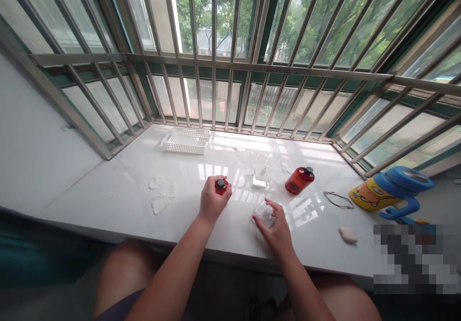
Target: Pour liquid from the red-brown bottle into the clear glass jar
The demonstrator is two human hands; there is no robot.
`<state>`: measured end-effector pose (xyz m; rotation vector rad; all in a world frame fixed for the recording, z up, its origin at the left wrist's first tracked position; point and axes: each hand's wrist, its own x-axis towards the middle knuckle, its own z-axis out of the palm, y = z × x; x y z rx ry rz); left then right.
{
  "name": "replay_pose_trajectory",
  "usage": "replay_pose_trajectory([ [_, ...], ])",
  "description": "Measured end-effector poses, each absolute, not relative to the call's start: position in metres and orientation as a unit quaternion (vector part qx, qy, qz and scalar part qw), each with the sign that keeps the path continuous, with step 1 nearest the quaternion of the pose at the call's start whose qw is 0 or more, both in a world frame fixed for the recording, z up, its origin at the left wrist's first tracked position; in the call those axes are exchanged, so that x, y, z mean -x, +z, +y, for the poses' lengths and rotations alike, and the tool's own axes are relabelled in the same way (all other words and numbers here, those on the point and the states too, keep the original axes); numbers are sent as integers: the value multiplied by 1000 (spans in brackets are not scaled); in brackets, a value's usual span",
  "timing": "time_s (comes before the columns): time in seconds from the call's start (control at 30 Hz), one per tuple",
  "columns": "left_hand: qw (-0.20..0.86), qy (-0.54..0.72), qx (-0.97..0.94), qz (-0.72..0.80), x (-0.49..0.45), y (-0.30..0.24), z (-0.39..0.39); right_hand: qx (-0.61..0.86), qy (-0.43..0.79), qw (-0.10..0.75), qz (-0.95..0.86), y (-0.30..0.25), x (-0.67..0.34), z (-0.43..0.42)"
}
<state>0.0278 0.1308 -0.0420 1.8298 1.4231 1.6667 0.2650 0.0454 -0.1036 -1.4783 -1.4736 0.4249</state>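
My left hand (212, 198) grips a small red bottle (221, 186) with a black cap, its fingers over the top and side of it. My right hand (275, 232) holds a small clear plastic object (264, 214) at its fingertips, and its exact form is hard to make out. Just beyond that hand stands a clear container (261, 176). To its right is a larger amber-red bottle (299, 180) with a black cap, upright and apart from both hands. Several torn white scraps (159, 198) lie left of my left hand.
The white stone sill (108, 186) runs along barred windows (230, 71). A white plastic basket (185, 141) sits at the back left. To the right lie a wire loop (338, 199), a white lump (347, 235) and a blue-and-yellow child's cup (391, 189).
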Motion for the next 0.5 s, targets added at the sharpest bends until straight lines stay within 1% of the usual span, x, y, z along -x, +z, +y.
replay_pose_trajectory([
  [0.13, 185, 604, -606, 483, -31, -43, 130, 605, 169, 488, -606, -104, -265, 46],
  [0.33, 132, 571, -652, 481, -27, -40, 131, 603, 163, 487, -610, -103, -265, 46],
  [0.5, 193, 598, -606, 487, -30, -43, 130, 602, 162, 486, -612, -103, -265, 46],
])
